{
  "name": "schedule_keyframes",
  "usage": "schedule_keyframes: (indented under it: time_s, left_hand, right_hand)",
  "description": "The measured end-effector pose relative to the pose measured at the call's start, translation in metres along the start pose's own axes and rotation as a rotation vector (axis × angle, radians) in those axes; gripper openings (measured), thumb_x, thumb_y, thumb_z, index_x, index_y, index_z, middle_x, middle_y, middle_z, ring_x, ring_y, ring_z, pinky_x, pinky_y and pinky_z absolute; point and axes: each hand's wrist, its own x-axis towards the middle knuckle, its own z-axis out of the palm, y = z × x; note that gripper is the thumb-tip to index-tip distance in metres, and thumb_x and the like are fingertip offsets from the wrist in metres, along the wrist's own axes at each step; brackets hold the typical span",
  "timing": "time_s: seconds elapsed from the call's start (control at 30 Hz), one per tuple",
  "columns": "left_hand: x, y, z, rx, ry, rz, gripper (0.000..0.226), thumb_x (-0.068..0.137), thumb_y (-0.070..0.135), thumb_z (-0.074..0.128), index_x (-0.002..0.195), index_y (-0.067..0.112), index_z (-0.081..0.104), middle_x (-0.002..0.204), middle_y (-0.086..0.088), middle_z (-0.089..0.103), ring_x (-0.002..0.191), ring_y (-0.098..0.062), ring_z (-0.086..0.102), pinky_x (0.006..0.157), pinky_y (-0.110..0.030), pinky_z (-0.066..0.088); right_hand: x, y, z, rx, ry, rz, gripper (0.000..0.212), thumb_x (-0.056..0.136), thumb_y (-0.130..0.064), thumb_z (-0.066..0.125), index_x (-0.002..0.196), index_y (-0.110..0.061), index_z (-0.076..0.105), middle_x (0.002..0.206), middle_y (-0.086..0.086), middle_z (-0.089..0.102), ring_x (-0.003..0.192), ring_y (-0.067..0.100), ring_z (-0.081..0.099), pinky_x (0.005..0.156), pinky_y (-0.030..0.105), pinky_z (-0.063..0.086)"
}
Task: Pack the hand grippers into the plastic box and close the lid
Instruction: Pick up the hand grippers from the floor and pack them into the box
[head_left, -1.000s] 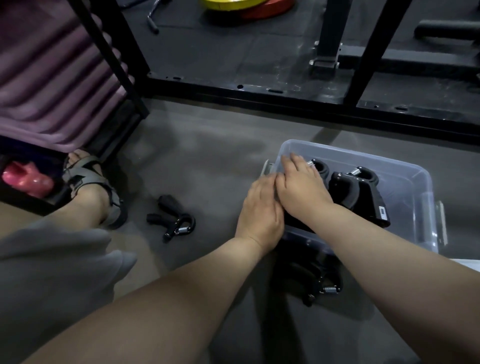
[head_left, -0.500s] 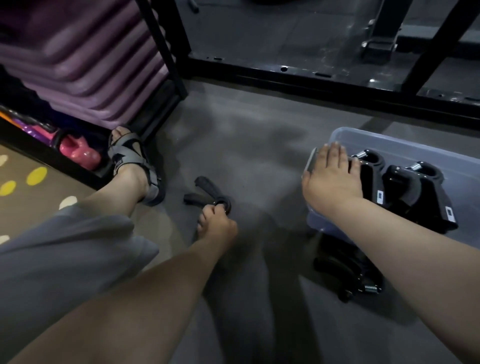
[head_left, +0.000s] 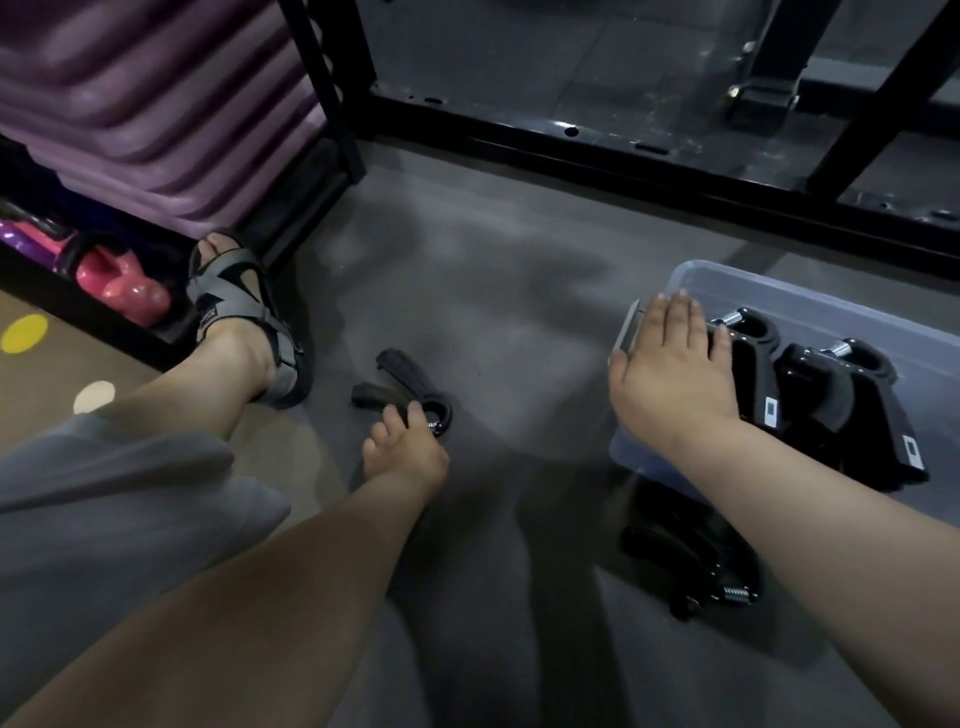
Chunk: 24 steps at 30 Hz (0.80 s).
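A clear plastic box (head_left: 810, 296) stands on the grey floor at the right, with black hand grippers (head_left: 852, 395) packed side by side in it. My right hand (head_left: 670, 369) lies flat and open on the box's left end, fingers over the leftmost gripper. Left of the box, a black hand gripper (head_left: 400, 376) lies on the floor. My left hand (head_left: 410, 452) reaches to it, fingertips closed on its spring-ring end. Another hand gripper (head_left: 691, 566) lies on the floor in front of the box, partly hidden by my right forearm. No lid is in view.
My sandalled foot (head_left: 244, 317) rests left of the floor gripper. Behind it stands a black rack (head_left: 332, 93) with purple mats (head_left: 156, 104) and a pink kettlebell (head_left: 124, 280). A black steel frame (head_left: 623, 150) runs along the floor behind the box.
My left hand left the box and moved left across the floor to the loose hand gripper. My right hand stayed on the box. The view swung left.
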Motion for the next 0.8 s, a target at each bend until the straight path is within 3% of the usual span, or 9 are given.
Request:
schedule_keyframes:
  time_s: [0.17,0.3,0.47,0.63,0.8]
  left_hand:
    - [0.01,-0.004,0.0,0.047,-0.047,-0.063,0.067,0.088,0.046,0.058,0.143,0.03,0.024,0.139,-0.013,0.04,0.126,-0.031,0.037,0.104,-0.039,0.028]
    - [0.011,-0.012,0.006,0.08,0.018,0.009,0.052,0.092,0.03,0.054,0.138,0.033,0.031,0.129,-0.009,0.049,0.12,-0.029,0.043,0.1,-0.038,0.03]
    - [0.004,-0.002,0.007,0.141,0.092,0.043,0.033,0.093,0.022,0.047,0.125,0.027,0.044,0.127,-0.011,0.046,0.118,-0.031,0.042,0.101,-0.04,0.032]
    - [-0.001,-0.001,0.01,0.155,0.087,0.095,0.038,0.085,0.042,0.061,0.117,0.025,0.047,0.124,-0.01,0.04,0.115,-0.03,0.039,0.1,-0.039,0.03]
    - [-0.009,0.003,0.012,0.235,0.21,0.209,0.042,0.087,0.048,0.055,0.115,0.018,0.049,0.123,-0.008,0.042,0.118,-0.029,0.039,0.102,-0.044,0.027]
  right_hand:
    - [0.0,-0.001,0.001,0.006,0.01,0.002,0.074,0.096,-0.038,0.037,0.153,0.004,0.016,0.16,0.025,0.014,0.149,0.036,0.013,0.118,0.056,0.013]
    - [0.0,-0.001,0.001,0.007,0.018,0.002,0.074,0.096,-0.038,0.037,0.153,0.005,0.016,0.16,0.025,0.015,0.149,0.036,0.013,0.118,0.057,0.013]
    - [0.0,0.0,0.001,0.016,0.014,-0.004,0.074,0.096,-0.038,0.037,0.153,0.004,0.016,0.16,0.025,0.015,0.149,0.036,0.013,0.118,0.057,0.013]
    - [0.0,0.0,-0.002,0.017,0.0,-0.006,0.074,0.096,-0.038,0.036,0.153,0.004,0.014,0.16,0.025,0.013,0.15,0.036,0.011,0.118,0.057,0.012]
    - [-0.001,0.001,-0.002,0.016,-0.001,-0.012,0.073,0.097,-0.038,0.034,0.153,0.004,0.013,0.161,0.024,0.012,0.15,0.035,0.01,0.118,0.057,0.011]
